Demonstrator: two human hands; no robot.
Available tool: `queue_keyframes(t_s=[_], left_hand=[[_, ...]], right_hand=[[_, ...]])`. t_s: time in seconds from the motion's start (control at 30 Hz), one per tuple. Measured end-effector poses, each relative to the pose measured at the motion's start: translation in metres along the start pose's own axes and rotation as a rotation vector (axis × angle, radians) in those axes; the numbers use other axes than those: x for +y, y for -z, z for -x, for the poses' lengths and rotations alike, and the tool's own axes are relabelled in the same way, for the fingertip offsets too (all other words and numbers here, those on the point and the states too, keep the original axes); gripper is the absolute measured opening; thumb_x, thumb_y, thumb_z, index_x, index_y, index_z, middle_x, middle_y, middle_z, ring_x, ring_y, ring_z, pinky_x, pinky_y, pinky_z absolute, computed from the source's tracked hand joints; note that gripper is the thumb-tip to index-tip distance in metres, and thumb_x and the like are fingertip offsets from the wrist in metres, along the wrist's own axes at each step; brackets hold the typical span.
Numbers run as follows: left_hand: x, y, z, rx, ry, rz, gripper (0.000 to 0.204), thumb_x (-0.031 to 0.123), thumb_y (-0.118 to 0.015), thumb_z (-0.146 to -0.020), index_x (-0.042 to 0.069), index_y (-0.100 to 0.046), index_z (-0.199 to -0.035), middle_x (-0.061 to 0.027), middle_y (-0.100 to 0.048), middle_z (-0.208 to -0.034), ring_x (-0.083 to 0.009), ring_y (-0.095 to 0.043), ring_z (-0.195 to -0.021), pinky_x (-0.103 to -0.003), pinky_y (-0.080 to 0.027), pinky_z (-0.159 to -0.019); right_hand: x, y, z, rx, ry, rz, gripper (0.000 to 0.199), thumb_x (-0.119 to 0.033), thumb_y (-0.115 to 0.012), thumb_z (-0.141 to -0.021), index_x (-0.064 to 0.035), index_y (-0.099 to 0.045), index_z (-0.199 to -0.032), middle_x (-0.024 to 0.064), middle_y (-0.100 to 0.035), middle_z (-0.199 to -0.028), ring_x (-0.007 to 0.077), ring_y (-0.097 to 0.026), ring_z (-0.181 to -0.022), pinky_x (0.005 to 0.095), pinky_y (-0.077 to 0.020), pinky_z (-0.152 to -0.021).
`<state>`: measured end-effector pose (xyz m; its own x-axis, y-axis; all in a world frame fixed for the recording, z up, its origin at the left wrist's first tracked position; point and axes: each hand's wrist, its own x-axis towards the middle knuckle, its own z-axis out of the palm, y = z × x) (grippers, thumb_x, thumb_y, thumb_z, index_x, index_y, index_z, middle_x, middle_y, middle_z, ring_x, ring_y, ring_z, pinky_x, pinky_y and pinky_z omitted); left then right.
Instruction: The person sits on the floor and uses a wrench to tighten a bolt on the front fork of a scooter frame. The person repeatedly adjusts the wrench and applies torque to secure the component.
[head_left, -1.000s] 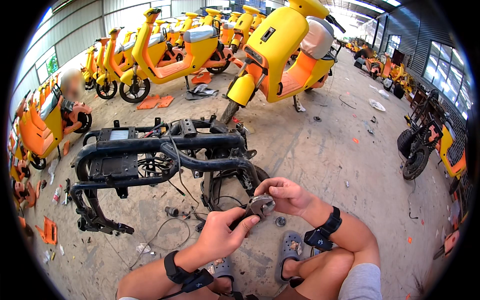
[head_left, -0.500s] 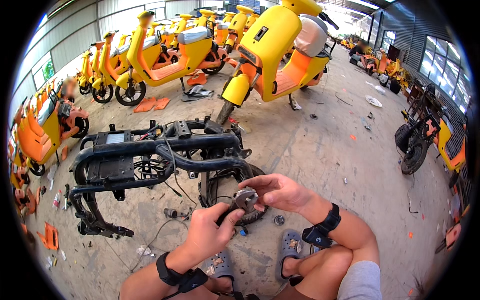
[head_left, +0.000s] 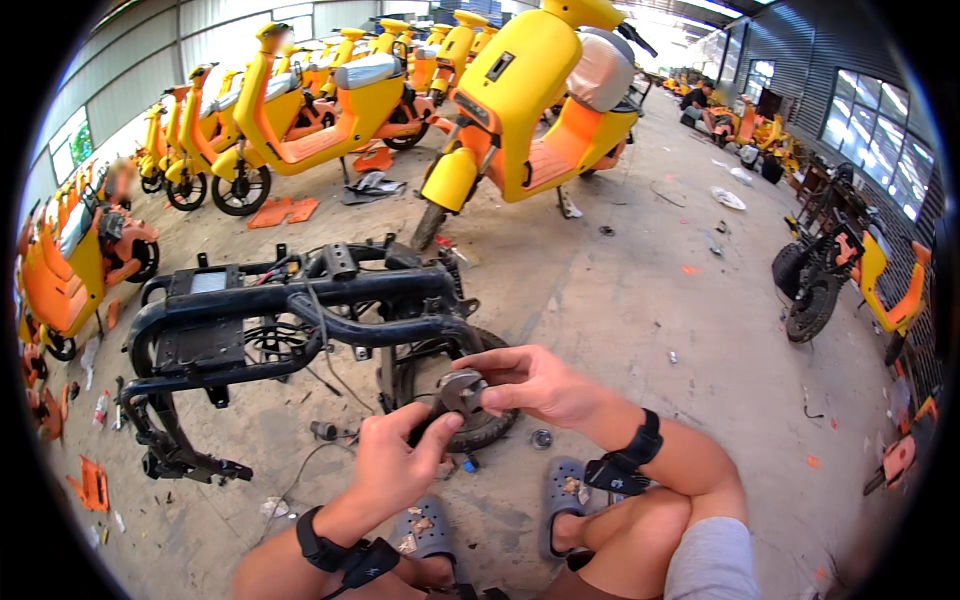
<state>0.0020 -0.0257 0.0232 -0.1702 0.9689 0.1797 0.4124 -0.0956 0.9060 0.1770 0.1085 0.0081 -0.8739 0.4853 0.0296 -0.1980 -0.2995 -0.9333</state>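
Both my hands hold one small grey metal part (head_left: 460, 392), roughly round, in front of me. My left hand (head_left: 395, 462) grips it from below with thumb and fingers. My right hand (head_left: 530, 380) pinches its upper right side. Just behind the part lies a black scooter frame (head_left: 300, 310) stripped of its panels, with a small black wheel (head_left: 440, 385) at its near end. Loose cables hang from the frame. My sandalled feet (head_left: 560, 500) rest on the concrete floor below my hands.
Several yellow and orange scooters (head_left: 540, 110) stand in rows behind the frame and along the left wall. A dark partly stripped scooter (head_left: 830, 270) stands at the right. Small bolts, orange plastic pieces (head_left: 92, 482) and scraps litter the floor. A person (head_left: 700, 98) sits far back.
My hands and the metal part have risen a little and turned; the view has shifted slightly, with the frame now closer to centre.
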Motion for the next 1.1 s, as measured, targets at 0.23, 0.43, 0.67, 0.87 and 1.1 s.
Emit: queue_keyframes(t_s=[0.23, 0.43, 0.67, 0.87, 1.1], left_hand=[[-0.012, -0.001, 0.0, 0.012, 0.042, 0.043, 0.035, 0.021, -0.066, -0.091, -0.002, -0.059, -0.065, -0.0064, -0.059, -0.051, -0.0095, -0.054, -0.047, -0.027, -0.04, -0.044], [-0.012, 0.0, 0.0, -0.043, 0.037, 0.042, 0.038, 0.025, -0.064, -0.092, -0.001, -0.058, -0.065, -0.0047, -0.059, -0.052, -0.0083, -0.053, -0.048, -0.026, -0.038, -0.044], [-0.008, 0.002, 0.001, -0.106, 0.058, 0.085, 0.039, 0.026, -0.063, -0.093, -0.002, -0.059, -0.067, -0.0038, -0.059, -0.053, -0.0067, -0.053, -0.05, -0.025, -0.039, -0.045], [-0.004, 0.003, 0.002, -0.138, 0.079, 0.13, 0.036, 0.025, -0.063, -0.093, -0.003, -0.061, -0.071, -0.0043, -0.061, -0.056, -0.007, -0.056, -0.053, -0.025, -0.041, -0.047], [-0.003, 0.001, -0.001, -0.161, 0.188, 0.198, 0.035, 0.026, -0.063, -0.094, -0.004, -0.063, -0.075, -0.0027, -0.061, -0.06, -0.0071, -0.058, -0.055, -0.023, -0.041, -0.048]], right_hand=[[0.012, 0.005, -0.007, -0.001, 0.013, -0.032, 0.041, -0.012, -0.069, -0.087, 0.0006, -0.059, -0.125, 0.0038, -0.064, -0.103, 0.0067, -0.055, -0.078, 0.0221, -0.0461, -0.067], [0.013, 0.011, -0.006, -0.052, -0.035, -0.189, 0.039, -0.02, -0.063, -0.093, 0.0007, -0.056, -0.126, 0.006, -0.064, -0.107, 0.0127, -0.058, -0.082, 0.0265, -0.0474, -0.071], [0.015, 0.011, -0.004, -0.063, -0.063, -0.219, 0.033, -0.025, -0.058, -0.097, -0.0024, -0.059, -0.12, 0.0056, -0.064, -0.103, 0.0146, -0.058, -0.081, 0.0291, -0.048, -0.07], [0.014, 0.009, -0.003, -0.098, -0.072, -0.217, 0.034, -0.027, -0.057, -0.097, -0.0031, -0.059, -0.121, 0.0034, -0.063, -0.099, 0.0133, -0.058, -0.08, 0.0281, -0.0462, -0.067], [0.016, 0.009, -0.003, -0.085, -0.075, -0.214, 0.037, -0.028, -0.057, -0.097, -0.0021, -0.058, -0.123, 0.0028, -0.063, -0.098, 0.0131, -0.058, -0.081, 0.0282, -0.046, -0.068]])
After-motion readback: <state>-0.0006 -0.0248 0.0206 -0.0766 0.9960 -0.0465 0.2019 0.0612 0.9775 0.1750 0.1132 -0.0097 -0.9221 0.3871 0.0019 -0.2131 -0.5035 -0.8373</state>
